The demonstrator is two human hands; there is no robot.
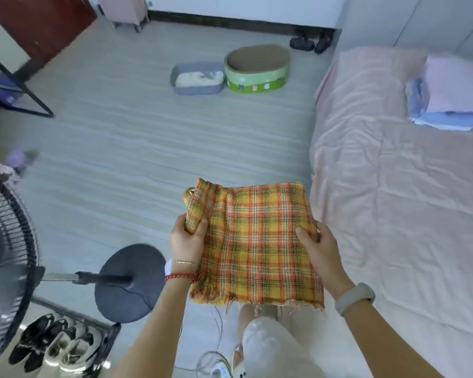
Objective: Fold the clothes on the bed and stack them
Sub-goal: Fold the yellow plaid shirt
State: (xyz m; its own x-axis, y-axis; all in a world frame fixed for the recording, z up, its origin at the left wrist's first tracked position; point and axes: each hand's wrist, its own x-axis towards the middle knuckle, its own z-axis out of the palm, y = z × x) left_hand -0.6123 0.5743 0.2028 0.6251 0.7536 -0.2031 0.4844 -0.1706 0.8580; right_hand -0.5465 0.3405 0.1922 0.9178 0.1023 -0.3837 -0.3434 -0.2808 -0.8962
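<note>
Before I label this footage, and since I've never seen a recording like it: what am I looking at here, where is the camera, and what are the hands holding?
There is no machine here. The one picture comes from a camera worn on a person's head, looking forward and down, so the arms rising from the bottom edge are that person's own. The left hand and the right hand each grip a side of a folded orange plaid cloth, held in the air over the floor, not yet on the bed. To the right is the bed with a pink sheet. Near its far end sits a stack of folded clothes, pink on top, blue beneath.
</note>
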